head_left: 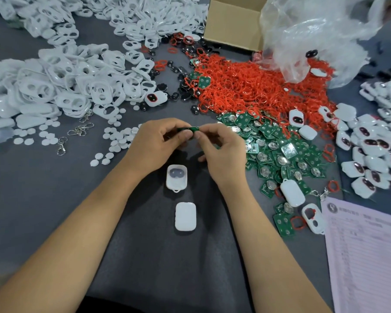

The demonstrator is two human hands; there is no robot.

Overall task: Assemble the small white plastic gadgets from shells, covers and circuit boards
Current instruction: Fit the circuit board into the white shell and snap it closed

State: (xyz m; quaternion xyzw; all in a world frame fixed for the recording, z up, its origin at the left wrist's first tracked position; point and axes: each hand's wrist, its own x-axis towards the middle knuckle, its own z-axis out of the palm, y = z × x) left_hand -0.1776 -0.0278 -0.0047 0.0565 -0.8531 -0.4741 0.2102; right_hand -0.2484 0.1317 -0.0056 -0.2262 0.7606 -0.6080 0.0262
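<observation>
1. The landmark here is the open white shell (176, 179), lying hollow side up on the grey bench (43, 199) between the two forearms, with its loop end toward the person.
2. Just beyond the shell, both hands meet above the bench around one green circuit board (191, 128), held edge-on to the camera.
3. The left hand (158, 143) has its fingers curled round the board's left end, with the thumb under it.
4. The right hand (221, 150) pinches the board's right end between thumb and forefinger, and its other fingers are curled below.
5. Nearer the person than the shell, just apart from it, lies a closed white cover (185, 216), smooth side up.
6. To the right of the shell is a heap of green circuit boards (278, 152), many showing round silver cells.
7. Beyond that heap, far right of the shell, is a large pile of red rings (246, 86).
8. Far left and beyond the shell are mounds of white covers (61, 86) with two holes, and small white discs (115, 136) are scattered nearer.
9. Finished white gadgets (370, 150) are piled at the far right edge.
10. A cardboard box (233, 21) and a clear plastic bag (314, 35) sit far beyond the shell.
11. A printed sheet (366, 256) lies to the shell's right, close to the person.
</observation>
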